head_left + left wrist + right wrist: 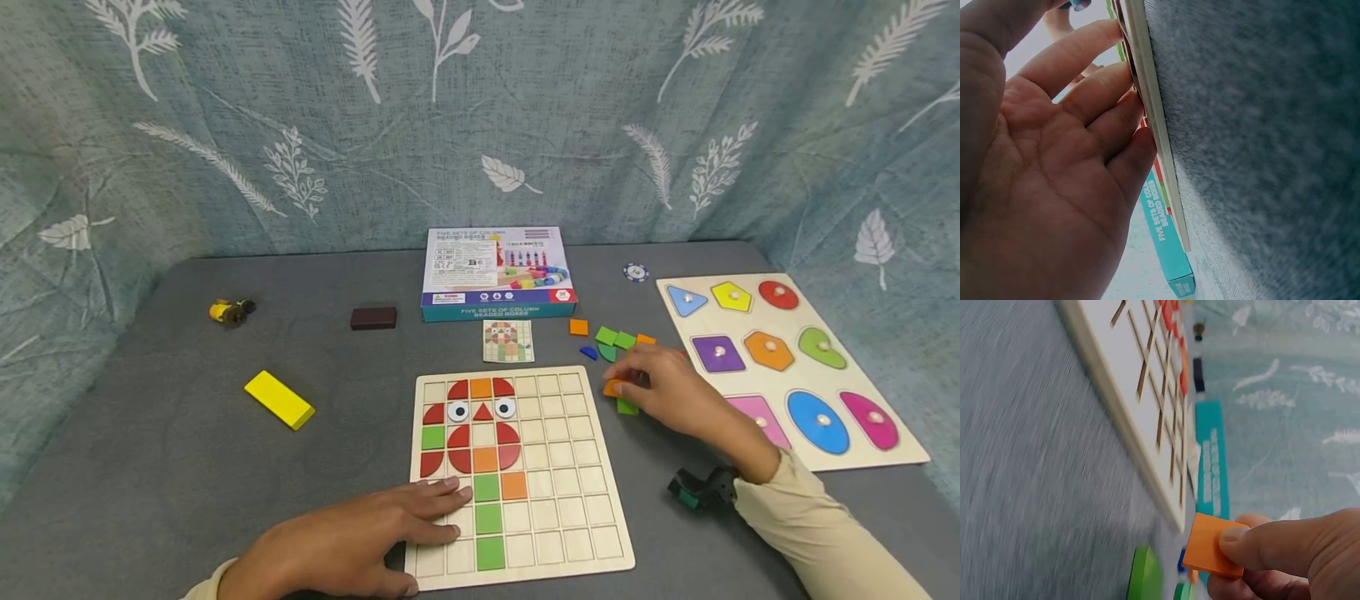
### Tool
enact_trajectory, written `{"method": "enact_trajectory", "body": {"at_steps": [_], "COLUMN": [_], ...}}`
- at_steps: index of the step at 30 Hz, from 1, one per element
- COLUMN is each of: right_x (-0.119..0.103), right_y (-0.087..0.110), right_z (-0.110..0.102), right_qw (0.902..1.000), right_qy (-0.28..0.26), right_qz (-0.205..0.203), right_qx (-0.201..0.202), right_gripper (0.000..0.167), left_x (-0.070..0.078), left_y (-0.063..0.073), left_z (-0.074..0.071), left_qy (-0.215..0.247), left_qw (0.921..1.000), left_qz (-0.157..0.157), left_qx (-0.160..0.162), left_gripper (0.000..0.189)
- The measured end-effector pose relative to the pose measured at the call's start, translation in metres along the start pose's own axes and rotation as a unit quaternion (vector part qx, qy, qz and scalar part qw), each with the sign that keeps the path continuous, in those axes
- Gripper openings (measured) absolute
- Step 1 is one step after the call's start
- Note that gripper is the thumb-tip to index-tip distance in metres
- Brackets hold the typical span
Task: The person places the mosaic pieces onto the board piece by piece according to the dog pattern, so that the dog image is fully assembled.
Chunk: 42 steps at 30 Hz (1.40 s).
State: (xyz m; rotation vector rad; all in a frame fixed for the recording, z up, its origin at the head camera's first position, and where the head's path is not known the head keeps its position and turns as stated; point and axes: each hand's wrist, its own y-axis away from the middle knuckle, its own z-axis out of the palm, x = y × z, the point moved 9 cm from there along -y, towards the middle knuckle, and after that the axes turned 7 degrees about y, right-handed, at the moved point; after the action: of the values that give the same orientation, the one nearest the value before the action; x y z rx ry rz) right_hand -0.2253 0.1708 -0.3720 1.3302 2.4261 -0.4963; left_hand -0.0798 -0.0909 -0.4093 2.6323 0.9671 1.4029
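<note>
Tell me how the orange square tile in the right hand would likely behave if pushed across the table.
The orange square tile is probably stiff, showing no bend where the right hand pinches it. It is likely light, being small and thin. Its flat faces and square corners suggest it would slide rather than roll.

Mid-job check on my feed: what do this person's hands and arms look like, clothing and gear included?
The left hand and right hand are bare, with no gloves or rings visible. The right sleeve is pale beige and wrinkled; only a bit of the matching left sleeve shows. A black device with a green part sits by the right cuff.
</note>
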Motion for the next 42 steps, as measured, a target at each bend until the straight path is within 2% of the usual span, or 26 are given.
{"method": "enact_trajectory", "body": {"at_steps": [4,10,16,20,27,30,42], "right_x": [-0.015,-0.038,-0.055,-0.068,-0.099,-0.109,-0.138], "right_y": [-0.002,-0.005,-0.009,-0.009,-0.003,0.0,0.014], "right_z": [0.006,0.016,0.029,0.04,0.06,0.067,0.087], "right_qw": [0.9996,0.9971,0.9921,0.9835,0.9605,0.956,0.9476], "right_qy": [-0.015,-0.025,-0.061,-0.11,-0.171,-0.173,-0.126], "right_qz": [-0.012,-0.057,-0.073,-0.083,-0.118,-0.129,-0.181], "right_qx": [-0.022,-0.045,-0.082,-0.117,-0.185,-0.199,-0.231], "right_gripper": [0.017,0.019,0.018,0.018,0.017,0.018,0.016], "left_x": [0.0,0.0,-0.001,-0.001,0.0,0.0,-0.001], "left_y": [0.0,0.0,-0.001,-0.001,-0.001,-0.001,-0.001], "left_z": [-0.001,-0.001,-0.001,-0.002,-0.002,-0.002,-0.001], "left_qy": [0.003,0.002,0.001,0.001,0.0,-0.001,-0.003], "left_qw": [1.0,1.0,0.9999,0.9999,0.9999,0.9999,0.9999], "left_qz": [-0.002,0.001,-0.006,-0.008,-0.004,-0.005,-0.002], "left_qx": [0.001,-0.006,-0.011,-0.012,-0.012,-0.013,-0.011], "left_gripper": [0.057,0.058,0.057,0.057,0.057,0.057,0.056]}}
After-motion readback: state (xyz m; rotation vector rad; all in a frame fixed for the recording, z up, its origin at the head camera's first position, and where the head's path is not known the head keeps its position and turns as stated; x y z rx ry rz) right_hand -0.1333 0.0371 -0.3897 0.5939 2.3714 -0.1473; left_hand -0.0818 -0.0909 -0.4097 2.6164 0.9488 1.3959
